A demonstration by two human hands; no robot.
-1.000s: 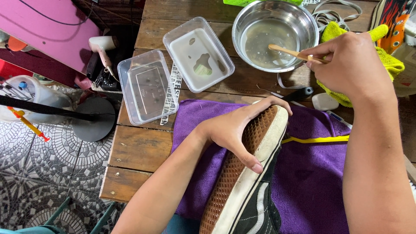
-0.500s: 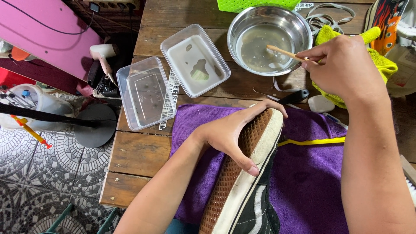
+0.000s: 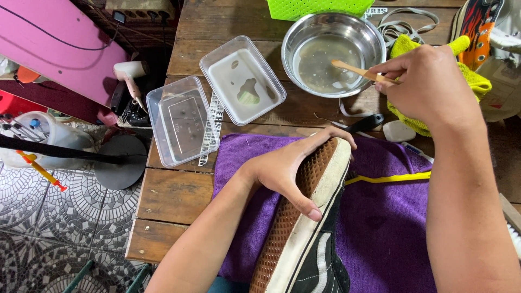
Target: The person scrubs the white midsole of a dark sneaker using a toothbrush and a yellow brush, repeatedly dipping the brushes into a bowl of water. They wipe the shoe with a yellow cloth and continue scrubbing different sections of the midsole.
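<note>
- Barely anything's moved since a second ago: right hand still has the wooden stick dipped in the steel bowl, maybe shifted a touch toward the bowl's middle, and the left hand is still clamped on the shoe.
- Shoe is a black sneaker with a white stripe, lying on its side, brown waffle sole facing left, dirty white rubber edge up top. Long axis runs from the table's near edge up toward the middle, toe pointing away from the person.
- Left hand is wrapped over the toe end, fingers on the sole, thumb on the white edge.
- Right hand pinches the stick in closed fingertips near the far right corner.
- It lies on a purple cloth over a worn plank table.
- Two clear plastic tubs near the left edge.
- Patterned tile floor off to the left.
</note>
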